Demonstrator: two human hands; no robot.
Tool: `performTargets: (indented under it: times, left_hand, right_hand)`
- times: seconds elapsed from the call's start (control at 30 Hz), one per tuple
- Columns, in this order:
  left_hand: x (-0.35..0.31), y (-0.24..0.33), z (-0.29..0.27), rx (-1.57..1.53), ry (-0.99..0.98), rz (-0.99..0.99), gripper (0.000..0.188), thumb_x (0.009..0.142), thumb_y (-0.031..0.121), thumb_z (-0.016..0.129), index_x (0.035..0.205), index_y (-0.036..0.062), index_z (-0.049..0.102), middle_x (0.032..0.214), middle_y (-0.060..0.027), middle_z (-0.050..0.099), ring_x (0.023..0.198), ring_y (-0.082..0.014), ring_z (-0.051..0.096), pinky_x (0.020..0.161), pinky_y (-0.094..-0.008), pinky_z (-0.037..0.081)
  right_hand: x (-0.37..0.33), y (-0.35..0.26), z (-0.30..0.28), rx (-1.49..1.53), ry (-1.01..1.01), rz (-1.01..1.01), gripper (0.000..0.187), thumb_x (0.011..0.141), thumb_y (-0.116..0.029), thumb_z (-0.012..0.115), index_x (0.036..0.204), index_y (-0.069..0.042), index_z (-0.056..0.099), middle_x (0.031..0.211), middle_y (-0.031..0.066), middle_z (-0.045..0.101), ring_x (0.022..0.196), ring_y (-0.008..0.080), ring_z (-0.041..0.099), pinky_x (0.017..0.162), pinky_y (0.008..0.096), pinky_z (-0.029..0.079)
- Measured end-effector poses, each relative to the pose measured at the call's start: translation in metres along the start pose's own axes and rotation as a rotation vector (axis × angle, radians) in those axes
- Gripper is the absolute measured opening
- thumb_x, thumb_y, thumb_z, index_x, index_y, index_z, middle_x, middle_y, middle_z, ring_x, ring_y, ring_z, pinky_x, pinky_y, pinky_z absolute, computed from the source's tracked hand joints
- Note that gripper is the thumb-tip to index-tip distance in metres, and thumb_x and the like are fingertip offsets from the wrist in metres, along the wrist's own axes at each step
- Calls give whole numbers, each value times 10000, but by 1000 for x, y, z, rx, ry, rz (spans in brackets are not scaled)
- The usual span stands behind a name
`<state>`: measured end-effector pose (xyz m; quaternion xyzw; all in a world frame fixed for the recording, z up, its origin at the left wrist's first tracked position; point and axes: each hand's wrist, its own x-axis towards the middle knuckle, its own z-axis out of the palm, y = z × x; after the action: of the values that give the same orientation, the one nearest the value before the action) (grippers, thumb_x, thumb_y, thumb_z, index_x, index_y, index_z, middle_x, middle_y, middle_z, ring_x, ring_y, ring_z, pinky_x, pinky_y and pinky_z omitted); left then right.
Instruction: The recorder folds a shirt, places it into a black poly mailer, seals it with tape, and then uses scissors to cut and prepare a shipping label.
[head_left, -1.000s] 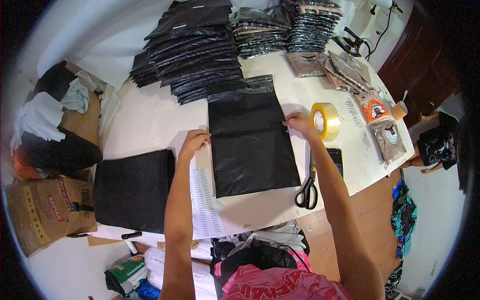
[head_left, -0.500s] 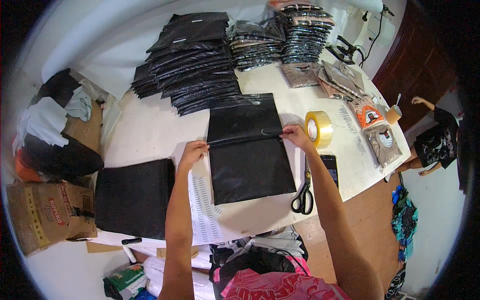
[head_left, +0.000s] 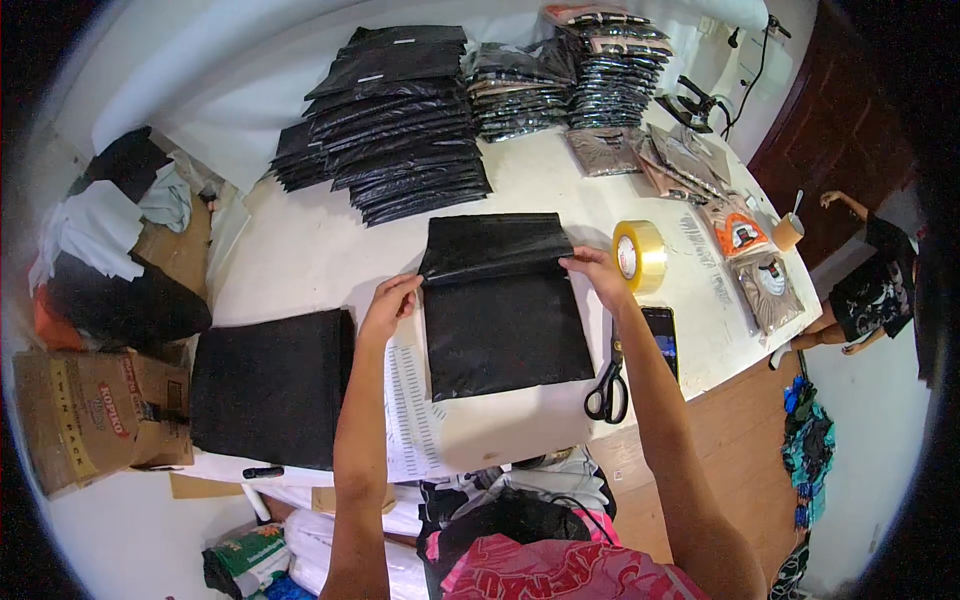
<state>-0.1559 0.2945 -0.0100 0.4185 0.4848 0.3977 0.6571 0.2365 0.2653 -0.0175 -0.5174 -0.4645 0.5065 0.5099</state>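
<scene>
A black plastic mailing bag (head_left: 508,340) lies flat on the white table before me, its upper part doubled over in a crease running across. My left hand (head_left: 392,304) pinches that crease at the bag's left edge. At the opposite edge my right hand (head_left: 598,276) grips the same crease between thumb and fingers. Just right of my right hand stands a roll of clear yellowish tape (head_left: 650,258). Black-handled scissors (head_left: 607,392) lie beside my right forearm, close to a dark phone (head_left: 661,335). A printed sheet (head_left: 409,420) rests partly beneath the bag's left side.
Another pile of flat black bags (head_left: 272,388) lies left. Tall stacks of filled black packages (head_left: 405,140) stand at the back, with bagged garments (head_left: 768,290) along the right. A cardboard box (head_left: 100,415) sits at the left edge. Another person (head_left: 880,260) is at far right.
The bag's far edge has come nearer to me, away from the big stack. The creased flap looks lifted a little, and both hands still hold it at the sides.
</scene>
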Motion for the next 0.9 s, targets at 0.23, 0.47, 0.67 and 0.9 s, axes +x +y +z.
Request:
performTargets:
  times: [0.23, 0.47, 0.67, 0.9]
  left_hand:
    - [-22, -14, 0, 1, 64, -9, 162, 881, 244, 673, 942, 98, 637, 608, 23, 531, 477, -72, 450, 446, -221, 305]
    - [-41, -8, 15, -16, -26, -30, 157, 889, 239, 659, 964, 104, 636, 610, 21, 538, 487, -86, 465, 478, -226, 324]
    - [-52, -3, 26, 65, 63, 75, 205, 893, 265, 662, 997, 92, 625, 620, 6, 555, 490, -91, 483, 471, -237, 345]
    - [-27, 9, 38, 206, 269, -7, 299, 850, 277, 715, 1003, 41, 614, 615, -18, 548, 454, -94, 463, 411, -250, 330]
  right_hand:
    - [-25, -2, 12, 68, 45, 24, 143, 787, -113, 749, 895, -51, 680, 883, -7, 634, 875, 106, 549, 841, 238, 396]
    - [-43, -15, 11, 139, -13, 64, 184, 809, -155, 738, 943, -70, 643, 889, -28, 623, 877, 82, 547, 835, 241, 402]
    - [-49, -23, 5, 83, -4, 73, 196, 836, -220, 722, 955, -93, 631, 902, -16, 632, 941, 97, 587, 825, 250, 414]
    - [-57, -19, 6, 80, 1, 141, 213, 850, -273, 720, 928, -111, 606, 891, -6, 637, 831, 130, 643, 764, 275, 451]
